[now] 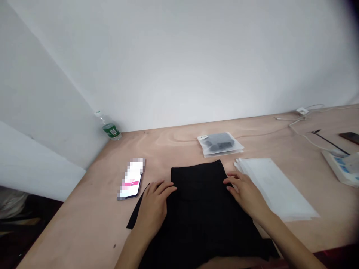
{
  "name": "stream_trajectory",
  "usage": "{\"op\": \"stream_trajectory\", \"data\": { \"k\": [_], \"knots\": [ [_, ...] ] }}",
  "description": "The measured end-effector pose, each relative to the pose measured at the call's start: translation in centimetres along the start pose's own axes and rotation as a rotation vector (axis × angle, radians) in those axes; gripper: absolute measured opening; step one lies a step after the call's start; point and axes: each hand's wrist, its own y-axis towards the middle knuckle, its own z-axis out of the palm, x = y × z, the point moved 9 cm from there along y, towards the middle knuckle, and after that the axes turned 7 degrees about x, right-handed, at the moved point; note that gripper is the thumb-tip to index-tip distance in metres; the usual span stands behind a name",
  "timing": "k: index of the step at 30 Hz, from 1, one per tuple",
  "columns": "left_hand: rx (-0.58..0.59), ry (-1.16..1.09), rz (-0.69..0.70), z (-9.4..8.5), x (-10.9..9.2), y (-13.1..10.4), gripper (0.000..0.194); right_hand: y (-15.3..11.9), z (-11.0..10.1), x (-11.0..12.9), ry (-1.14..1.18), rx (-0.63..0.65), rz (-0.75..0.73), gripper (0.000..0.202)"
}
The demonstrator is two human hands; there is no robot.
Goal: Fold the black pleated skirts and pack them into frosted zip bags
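Note:
A black garment (pixel 202 216) lies spread on the table, with a straight edge at its far end. One narrower piece of it sticks out past my left wrist and another at the lower right. My left hand (pixel 155 200) rests on the garment's left border, fingers stretched out and apart. On the opposite border, the fingertips of my right hand (pixel 242 192) touch the cloth with fingers slightly bent and spread. Neither hand shows a fold of cloth gripped in it. The near end of the garment runs out of view at the bottom.
A phone (pixel 131 179) with a lit screen lies left. Behind the garment is a frosted bag (pixel 220 144) with dark contents; flat white bags (pixel 277 186) lie right. A bottle (pixel 110 129) leans in the corner. Cables (pixel 297 125), a power strip (pixel 340 168) and a dark phone (pixel 350 137) are farther right.

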Motion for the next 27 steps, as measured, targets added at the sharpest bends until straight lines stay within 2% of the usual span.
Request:
{"op": "stream_trajectory", "data": {
  "k": [2, 6, 10, 13, 16, 20, 22, 24, 27],
  "knots": [
    [0.099, -0.073, -0.038, 1.0, 0.7, 1.5, 0.039, 1.2, -0.2, 0.1, 0.057, 0.036, 0.015, 0.016],
    [0.147, -0.171, -0.072, 0.8, 1.1, 2.6, 0.030, 2.3, -0.9, -0.5, 0.125, 0.084, 0.066, 0.017],
    [0.209, -0.307, -0.090, 1.4, 1.1, 2.8, 0.037, 1.5, 0.3, -0.9, 0.277, 0.224, 0.091, 0.033],
    [0.212, -0.435, -0.138, 2.5, 1.6, 3.2, 0.034, 1.4, 1.0, -1.0, 0.488, 0.251, 0.098, 0.033],
    [0.157, -0.568, -0.210, 3.1, 2.8, 3.7, 0.032, 2.0, 0.8, -1.4, 0.600, 0.198, 0.110, 0.026],
    [0.069, -0.654, -0.292, 3.0, 4.4, 3.7, 0.045, 2.3, -1.0, -2.2, 0.546, 0.089, 0.114, 0.030],
    [0.070, -0.641, -0.300, 2.9, 4.5, 3.6, 0.050, 2.0, -1.2, -2.0, 0.442, 0.129, 0.085, 0.040],
    [0.081, -0.596, -0.289, 2.9, 4.1, 3.6, 0.054, 1.4, -0.7, -1.3, 0.315, 0.224, 0.029, 0.053],
    [0.093, -0.514, -0.270, 2.9, 3.5, 4.1, 0.043, 1.0, 0.1, -0.7, 0.197, 0.284, -0.057, 0.056]
  ]
}}
